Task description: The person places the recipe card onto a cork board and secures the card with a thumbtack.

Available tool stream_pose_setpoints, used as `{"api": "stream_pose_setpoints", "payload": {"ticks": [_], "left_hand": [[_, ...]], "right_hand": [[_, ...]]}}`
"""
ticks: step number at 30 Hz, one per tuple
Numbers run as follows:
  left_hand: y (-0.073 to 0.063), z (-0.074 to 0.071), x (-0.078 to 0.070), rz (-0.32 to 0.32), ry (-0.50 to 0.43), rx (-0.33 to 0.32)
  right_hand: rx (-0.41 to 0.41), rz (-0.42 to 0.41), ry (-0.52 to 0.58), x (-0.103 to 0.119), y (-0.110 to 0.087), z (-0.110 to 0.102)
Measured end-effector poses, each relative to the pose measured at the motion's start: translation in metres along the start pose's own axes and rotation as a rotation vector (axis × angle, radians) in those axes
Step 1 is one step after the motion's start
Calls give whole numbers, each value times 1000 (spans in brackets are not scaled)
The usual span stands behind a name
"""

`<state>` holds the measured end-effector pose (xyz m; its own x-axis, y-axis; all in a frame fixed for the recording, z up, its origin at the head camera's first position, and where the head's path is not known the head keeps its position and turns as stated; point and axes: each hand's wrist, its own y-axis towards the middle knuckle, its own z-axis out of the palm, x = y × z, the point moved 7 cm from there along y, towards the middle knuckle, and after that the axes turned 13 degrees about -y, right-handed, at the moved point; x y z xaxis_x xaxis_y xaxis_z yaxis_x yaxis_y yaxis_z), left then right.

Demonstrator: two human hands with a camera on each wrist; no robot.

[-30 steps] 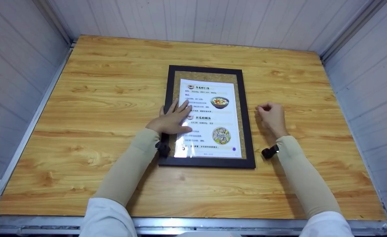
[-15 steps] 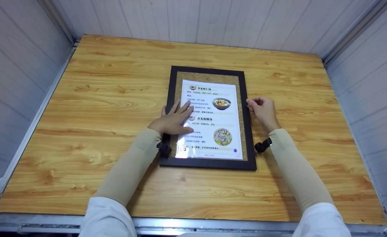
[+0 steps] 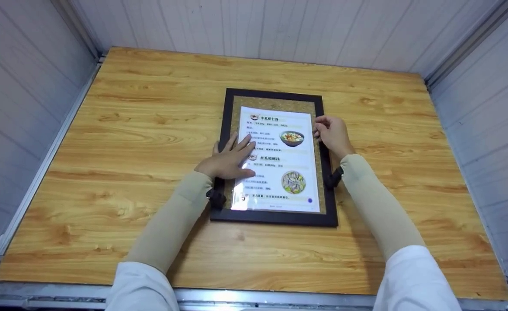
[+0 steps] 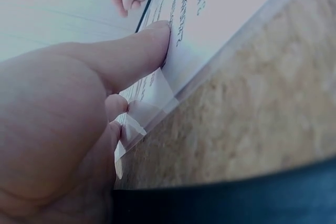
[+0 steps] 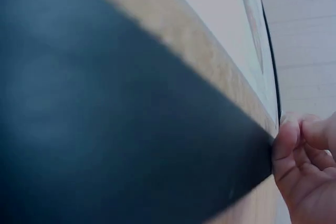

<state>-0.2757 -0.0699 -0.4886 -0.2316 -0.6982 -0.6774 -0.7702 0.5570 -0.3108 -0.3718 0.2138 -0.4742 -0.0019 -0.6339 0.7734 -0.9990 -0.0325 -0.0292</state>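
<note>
A printed recipe sheet (image 3: 275, 185) in a clear cover lies on a cork board (image 3: 279, 103) with a dark frame (image 3: 273, 217). My left hand (image 3: 228, 162) is spread over the sheet's left edge, fingers straight and pressing down. Clear strips like tape (image 4: 157, 93) show by its thumb along that edge in the left wrist view. At the sheet's upper right edge, my right hand (image 3: 333, 134) has thumb and forefinger together over the frame's right side. A small pale bit (image 5: 285, 119) shows at those fingertips in the right wrist view, mostly hidden; I cannot tell its kind.
The board rests flat on a wood-grain table (image 3: 150, 129). Pale panel walls (image 3: 254, 30) stand at the back and both sides. A metal rail (image 3: 275, 296) runs along the table's front edge.
My right hand has moved left and away from me, from the table beside the frame to over its right side at the sheet's edge. The left hand keeps its place on the sheet.
</note>
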Motion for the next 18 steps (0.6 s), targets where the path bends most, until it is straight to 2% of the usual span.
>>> {"api": "stream_pose_setpoints", "payload": {"ticks": [4,10,18], "left_hand": [[0,-1,0,9,9,-5],[0,-2,2,0,3,-6],[0,0,1,14,-13,-6]], "right_hand": [[0,3,-65,5,12,5],[8,-2,-224,9,21,10],[1,38,-284,10,28,14]]}}
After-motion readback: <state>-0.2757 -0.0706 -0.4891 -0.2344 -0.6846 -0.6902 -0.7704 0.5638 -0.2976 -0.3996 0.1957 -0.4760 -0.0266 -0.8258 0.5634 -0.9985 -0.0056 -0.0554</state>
